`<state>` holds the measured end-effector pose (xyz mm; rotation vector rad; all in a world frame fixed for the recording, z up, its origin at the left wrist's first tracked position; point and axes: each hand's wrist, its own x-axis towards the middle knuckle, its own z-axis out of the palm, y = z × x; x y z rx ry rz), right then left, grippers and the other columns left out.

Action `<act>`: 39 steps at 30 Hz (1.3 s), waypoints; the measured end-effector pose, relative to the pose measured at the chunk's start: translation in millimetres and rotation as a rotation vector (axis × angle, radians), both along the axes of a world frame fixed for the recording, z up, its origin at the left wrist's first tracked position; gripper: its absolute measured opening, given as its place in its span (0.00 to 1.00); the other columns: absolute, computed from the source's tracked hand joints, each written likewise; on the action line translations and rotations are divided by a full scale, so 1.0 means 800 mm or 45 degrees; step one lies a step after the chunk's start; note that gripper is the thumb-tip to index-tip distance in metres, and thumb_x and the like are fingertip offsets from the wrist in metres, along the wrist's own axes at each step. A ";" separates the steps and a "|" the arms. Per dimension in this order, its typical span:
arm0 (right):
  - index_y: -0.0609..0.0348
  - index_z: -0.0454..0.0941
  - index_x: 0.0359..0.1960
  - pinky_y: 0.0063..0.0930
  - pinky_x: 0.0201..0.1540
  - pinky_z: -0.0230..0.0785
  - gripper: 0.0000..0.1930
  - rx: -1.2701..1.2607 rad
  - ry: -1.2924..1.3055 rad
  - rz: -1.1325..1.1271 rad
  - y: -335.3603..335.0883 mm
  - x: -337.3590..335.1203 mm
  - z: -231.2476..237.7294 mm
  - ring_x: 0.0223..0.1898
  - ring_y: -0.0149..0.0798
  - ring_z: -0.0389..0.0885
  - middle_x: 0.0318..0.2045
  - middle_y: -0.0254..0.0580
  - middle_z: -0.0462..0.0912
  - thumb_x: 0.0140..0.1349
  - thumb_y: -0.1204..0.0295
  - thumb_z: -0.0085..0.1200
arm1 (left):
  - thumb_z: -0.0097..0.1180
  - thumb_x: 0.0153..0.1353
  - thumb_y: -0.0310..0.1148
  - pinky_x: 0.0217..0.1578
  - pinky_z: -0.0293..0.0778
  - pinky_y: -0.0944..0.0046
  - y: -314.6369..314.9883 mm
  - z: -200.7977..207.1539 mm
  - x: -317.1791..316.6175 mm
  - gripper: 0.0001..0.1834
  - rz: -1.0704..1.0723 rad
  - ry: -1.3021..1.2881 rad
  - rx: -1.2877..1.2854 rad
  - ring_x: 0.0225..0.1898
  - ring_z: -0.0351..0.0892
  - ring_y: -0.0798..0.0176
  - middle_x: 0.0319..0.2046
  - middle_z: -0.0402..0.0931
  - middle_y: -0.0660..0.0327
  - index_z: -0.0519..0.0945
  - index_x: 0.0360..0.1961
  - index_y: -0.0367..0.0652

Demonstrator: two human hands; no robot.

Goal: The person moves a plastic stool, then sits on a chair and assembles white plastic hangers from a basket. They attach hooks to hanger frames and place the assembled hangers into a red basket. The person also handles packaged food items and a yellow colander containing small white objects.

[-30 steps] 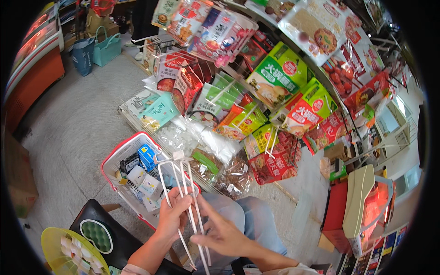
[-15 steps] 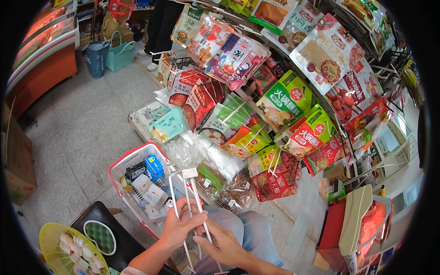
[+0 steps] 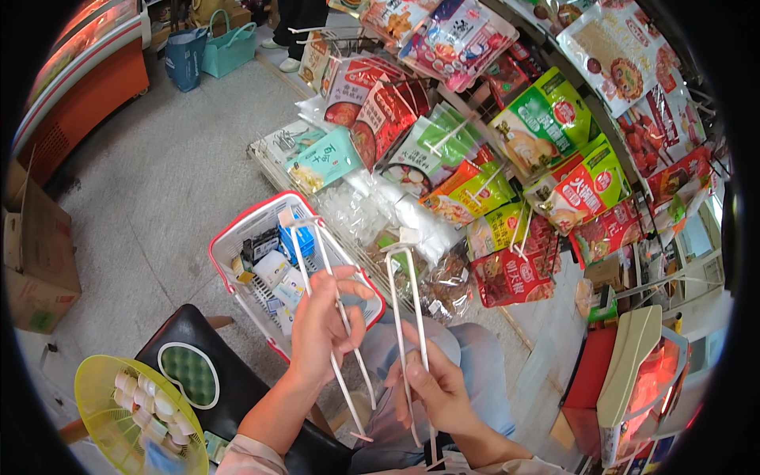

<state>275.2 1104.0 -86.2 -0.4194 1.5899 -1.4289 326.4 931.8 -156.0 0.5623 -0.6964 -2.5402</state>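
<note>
White wire display hooks, long and doubled with a small tag plate at the tip, held one in each hand low in the frame. Left hand (image 3: 321,324) closed around the shaft of the left white hook (image 3: 324,293), fingers wrapped and thumb across, tag end pointing up toward the red-rimmed white plastic shopping basket (image 3: 237,237) at centre left. Right hand (image 3: 435,388) pinched shut on the right white hook (image 3: 412,317), thumb and fingers clamped about its lower half, tip rising just beside the clear bags (image 3: 372,214) on the floor display. Two hooks held apart, not touching, roughly parallel and tilted slightly left.

To handle well, judging by the pose: grip nearer the base for control of the long springy wire, keep the two shafts separated so the prongs do not tangle, and keep the tag ends clear of the basket rim and the hanging packets.

Green and red foil snack packets (image 3: 546,166) fanned across the upper right on a wire rack. Black padded stool (image 3: 198,372) at lower left, with a yellow mesh plastic basket (image 3: 103,396) of small white pieces beside it. Brown cardboard boxes (image 3: 32,261) at the left edge; teal and blue bags (image 3: 210,51) at upper left.
</note>
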 end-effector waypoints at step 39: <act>0.62 0.71 0.56 0.24 0.18 0.65 0.26 0.096 -0.411 -0.532 0.027 0.006 -0.023 0.16 0.31 0.73 0.22 0.35 0.75 0.71 0.50 0.44 | 0.47 0.73 0.48 0.14 0.50 0.71 0.026 -0.027 -0.019 0.22 -0.281 0.106 0.311 0.15 0.58 0.73 0.30 0.78 0.62 0.76 0.48 0.37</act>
